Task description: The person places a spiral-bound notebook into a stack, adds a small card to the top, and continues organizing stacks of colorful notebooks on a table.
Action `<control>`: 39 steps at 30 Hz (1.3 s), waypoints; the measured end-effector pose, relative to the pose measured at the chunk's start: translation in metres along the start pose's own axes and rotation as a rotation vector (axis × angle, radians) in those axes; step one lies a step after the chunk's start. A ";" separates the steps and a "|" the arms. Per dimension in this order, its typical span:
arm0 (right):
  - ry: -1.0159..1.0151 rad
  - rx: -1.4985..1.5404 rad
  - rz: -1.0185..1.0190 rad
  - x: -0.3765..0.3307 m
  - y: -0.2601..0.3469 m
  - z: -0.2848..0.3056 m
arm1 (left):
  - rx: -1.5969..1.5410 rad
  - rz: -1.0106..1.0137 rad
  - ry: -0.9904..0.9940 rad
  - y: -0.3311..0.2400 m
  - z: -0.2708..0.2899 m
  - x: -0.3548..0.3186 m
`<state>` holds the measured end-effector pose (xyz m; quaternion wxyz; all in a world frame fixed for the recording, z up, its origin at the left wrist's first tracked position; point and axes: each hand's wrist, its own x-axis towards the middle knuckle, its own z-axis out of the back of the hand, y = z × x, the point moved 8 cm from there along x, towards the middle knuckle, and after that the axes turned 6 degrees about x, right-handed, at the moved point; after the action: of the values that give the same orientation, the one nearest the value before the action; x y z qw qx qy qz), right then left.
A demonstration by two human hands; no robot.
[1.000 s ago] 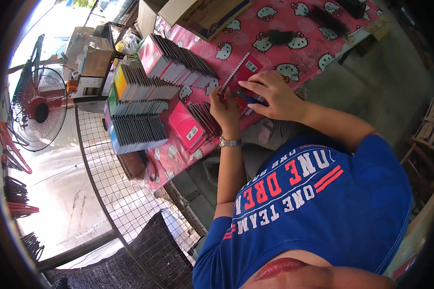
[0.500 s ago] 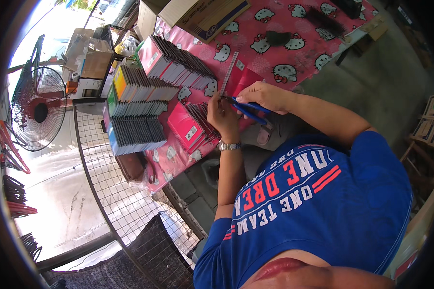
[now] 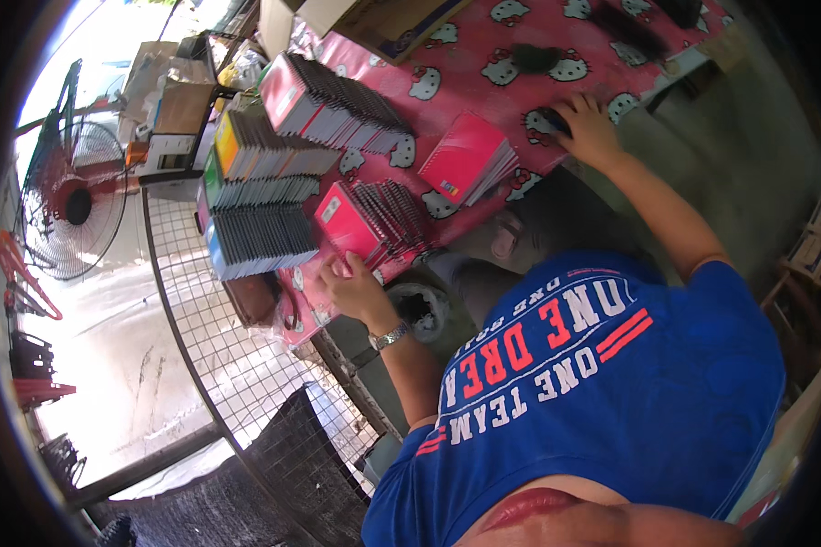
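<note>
My left hand [image 3: 358,290] is at the near corner of a leaning row of red spiral notebooks [image 3: 374,219]. Its thumb and fingers close on the edge of a red notebook there. Out to the right, near the table's edge, my right hand [image 3: 593,134] rests low over the cloth. Its fingers curl round a small dark object [image 3: 554,121], mostly covered and too blurred to name. Between the two hands lies a small fanned pile of red spiral notebooks [image 3: 470,157].
Rows of spiral notebooks [image 3: 333,100] with grey, yellow, green and blue edges stand at the left on the pink patterned tablecloth [image 3: 429,84]. A cardboard box [image 3: 388,25] is at the back. A bag-lined bin [image 3: 420,310] sits below the table; a fan [image 3: 77,205] stands far left.
The blue-handled pliers and the notebook's wire are no longer between my hands. My right hand has moved right to the table, my left hand down to the red row. The red pile now lies flat.
</note>
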<state>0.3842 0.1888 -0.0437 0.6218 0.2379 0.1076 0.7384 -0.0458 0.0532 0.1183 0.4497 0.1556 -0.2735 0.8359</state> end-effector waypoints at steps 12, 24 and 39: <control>0.365 0.604 0.310 0.060 0.079 -0.030 | -0.341 -0.360 1.288 -0.197 -0.220 -0.008; 0.640 0.942 -0.097 0.062 0.077 -0.059 | -0.351 -0.016 1.446 -0.173 -0.232 -0.020; 0.217 0.857 -0.351 0.031 0.044 -0.065 | -0.788 0.167 1.205 -0.171 -0.204 -0.009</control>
<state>0.3103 0.2191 -0.0732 0.5682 0.3728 0.5052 0.5320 0.0989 0.2454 0.0040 0.4799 -0.5271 -0.2699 0.6473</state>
